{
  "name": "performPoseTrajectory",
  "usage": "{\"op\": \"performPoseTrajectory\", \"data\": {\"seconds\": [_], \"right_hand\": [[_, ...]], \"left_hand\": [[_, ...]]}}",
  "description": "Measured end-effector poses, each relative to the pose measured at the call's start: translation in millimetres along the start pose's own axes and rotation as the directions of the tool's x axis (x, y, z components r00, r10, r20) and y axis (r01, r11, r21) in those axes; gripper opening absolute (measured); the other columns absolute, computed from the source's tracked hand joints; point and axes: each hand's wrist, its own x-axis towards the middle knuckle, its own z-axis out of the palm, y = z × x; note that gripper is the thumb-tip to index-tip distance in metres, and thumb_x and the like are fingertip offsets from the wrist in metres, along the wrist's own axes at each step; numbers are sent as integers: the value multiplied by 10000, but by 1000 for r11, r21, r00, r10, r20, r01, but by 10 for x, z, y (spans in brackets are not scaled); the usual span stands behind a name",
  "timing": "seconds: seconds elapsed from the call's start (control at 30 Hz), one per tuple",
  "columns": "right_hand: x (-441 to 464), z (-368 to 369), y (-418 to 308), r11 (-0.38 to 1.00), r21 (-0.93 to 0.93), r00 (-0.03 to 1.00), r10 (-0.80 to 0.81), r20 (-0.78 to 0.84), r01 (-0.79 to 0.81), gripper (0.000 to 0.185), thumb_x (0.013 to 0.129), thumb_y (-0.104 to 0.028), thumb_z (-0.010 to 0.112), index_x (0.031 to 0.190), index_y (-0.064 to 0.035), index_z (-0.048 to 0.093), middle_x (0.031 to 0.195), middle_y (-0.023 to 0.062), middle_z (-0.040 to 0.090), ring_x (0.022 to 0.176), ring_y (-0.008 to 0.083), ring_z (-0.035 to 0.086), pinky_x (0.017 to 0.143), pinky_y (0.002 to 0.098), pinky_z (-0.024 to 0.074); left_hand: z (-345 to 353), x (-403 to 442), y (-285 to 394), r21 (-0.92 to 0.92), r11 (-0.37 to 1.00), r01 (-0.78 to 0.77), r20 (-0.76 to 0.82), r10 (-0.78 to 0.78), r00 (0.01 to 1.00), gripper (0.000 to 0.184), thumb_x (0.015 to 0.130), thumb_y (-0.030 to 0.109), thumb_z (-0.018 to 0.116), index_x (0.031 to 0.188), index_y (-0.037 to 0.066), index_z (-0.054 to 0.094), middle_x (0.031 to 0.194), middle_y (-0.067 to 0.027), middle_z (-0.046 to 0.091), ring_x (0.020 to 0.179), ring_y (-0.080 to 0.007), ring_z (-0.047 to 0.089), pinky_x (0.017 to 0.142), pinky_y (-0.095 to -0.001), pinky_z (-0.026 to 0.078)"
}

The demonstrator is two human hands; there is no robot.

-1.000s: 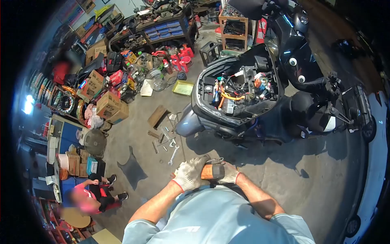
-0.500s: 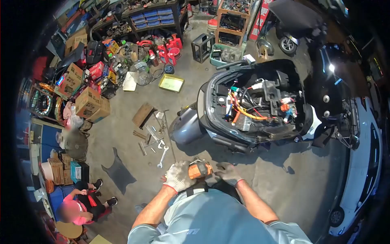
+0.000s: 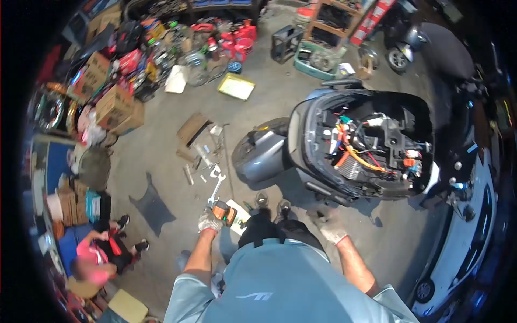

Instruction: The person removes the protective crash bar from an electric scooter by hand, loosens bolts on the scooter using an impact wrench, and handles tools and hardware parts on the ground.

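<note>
My left hand (image 3: 209, 221), in a whitish work glove, is closed around an orange-and-black cordless power tool (image 3: 224, 213) beside my left leg. Its working end is hard to make out. On the floor just beyond lies a white tray (image 3: 237, 222), partly hidden by the tool and my leg. My right hand (image 3: 329, 226), gloved with dark-looking fingers, hangs apart from the tool on the right; its fingers are smeared by motion. A scooter (image 3: 301, 145) stands ahead of me, its body open, with coloured wires (image 3: 353, 151) exposed.
Wrenches (image 3: 217, 183) and other tools lie on the floor ahead-left, near a brown box (image 3: 193, 129). A dark panel (image 3: 153, 205) lies farther left. A person in pink (image 3: 91, 253) sits at the left. Boxes (image 3: 119, 109) and bottles crowd the far left; a white car (image 3: 463, 247) stands right.
My hands have moved apart: the left carries the power tool leftward, and the right has swung right. My view has shifted, so my feet and the white tray now show.
</note>
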Motion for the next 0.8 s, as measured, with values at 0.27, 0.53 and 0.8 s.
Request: {"op": "performPoseTrajectory", "data": {"seconds": [0.27,0.53,0.8], "right_hand": [[527,-366,-398,960,-26,907,-273,-321,280,203,813,-21,562,1007,30,595,876,127,621,812,187,593,734,285,454],[1123,-392,-218,901,-150,827,-432,-360,406,263,810,-41,564,1063,32,571,1038,157,595,989,274,562,890,341,412],[1599,-427,-86,944,-81,876,-326,-357,318,231,828,-26,547,1050,29,579,989,96,614,934,182,565,871,299,414]], "left_hand": [[438,-798,-575,-259,884,390,66,-387,920,797,471,434,837,1065,19,504,1020,-172,617,969,-298,611,809,-381,496],[875,-1558,-613,-352,743,569,152,-554,818,804,531,511,775,1088,-24,553,1086,-219,604,1017,-307,596,819,-387,495],[1053,-1408,-867,-336,687,645,178,-626,759,663,527,438,760,998,-4,610,987,-220,637,966,-328,615,795,-388,504]]}}
